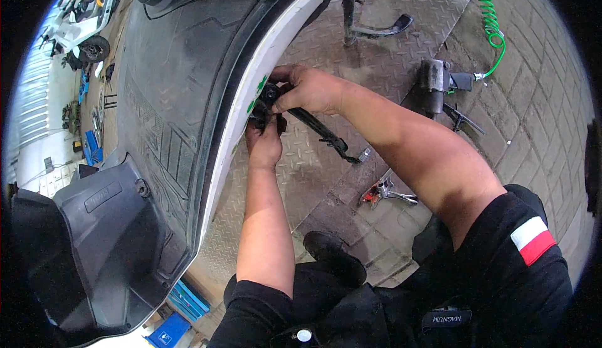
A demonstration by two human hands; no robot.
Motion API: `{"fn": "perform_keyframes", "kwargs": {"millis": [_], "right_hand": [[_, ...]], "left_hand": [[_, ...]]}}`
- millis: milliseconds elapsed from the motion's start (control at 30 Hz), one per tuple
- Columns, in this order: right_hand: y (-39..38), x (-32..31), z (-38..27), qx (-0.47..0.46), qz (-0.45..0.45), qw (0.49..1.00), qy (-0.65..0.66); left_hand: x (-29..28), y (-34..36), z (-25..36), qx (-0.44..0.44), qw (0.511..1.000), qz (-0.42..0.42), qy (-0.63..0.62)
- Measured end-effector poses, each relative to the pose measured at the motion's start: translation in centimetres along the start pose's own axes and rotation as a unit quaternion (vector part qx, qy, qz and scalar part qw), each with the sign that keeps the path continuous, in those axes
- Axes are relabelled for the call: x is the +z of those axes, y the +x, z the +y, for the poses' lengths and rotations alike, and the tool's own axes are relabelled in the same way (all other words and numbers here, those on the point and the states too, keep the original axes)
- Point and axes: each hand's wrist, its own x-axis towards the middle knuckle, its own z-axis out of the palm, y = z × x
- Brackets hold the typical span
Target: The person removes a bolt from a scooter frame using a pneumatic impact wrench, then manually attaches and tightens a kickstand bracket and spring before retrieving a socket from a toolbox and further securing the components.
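A scooter with a grey floorboard (169, 91) and a white lower edge (216, 197) fills the left side. Under that edge, my right hand (301, 94) has its fingers curled against a black fitting (271, 95) with a round bolt head. Just below it, my left hand (266, 141) reaches up and grips the dark lower part of the same fitting, its fingertips mostly hidden. A black side stand (316, 128) slants down and right from there, beside my right hand. What exactly lies inside my fingers is hard to make out.
A black impact wrench (436, 78) on a green coiled hose (486, 9) and a red-and-silver hand tool (376, 194) lie to the right. A centre stand (376, 31) is above, over a treadplate (401, 3). Another scooter (84, 15) and blue tool trays (168, 334) are at left.
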Motion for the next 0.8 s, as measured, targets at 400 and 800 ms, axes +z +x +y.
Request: {"fn": "perform_keyframes", "kwargs": {"millis": [400,800], "right_hand": [[-0.3,-0.3,-0.5,0.003,0.009,0.981,-0.194],[-1.1,-0.1,-0.8,0.053,0.021,0.993,0.099]], "left_hand": [[0.1,0.1,-2.0,0.049,0.998,0.0,0.024],[-0.6,1.2,0.3,-0.025,0.974,-0.1,0.199]]}}
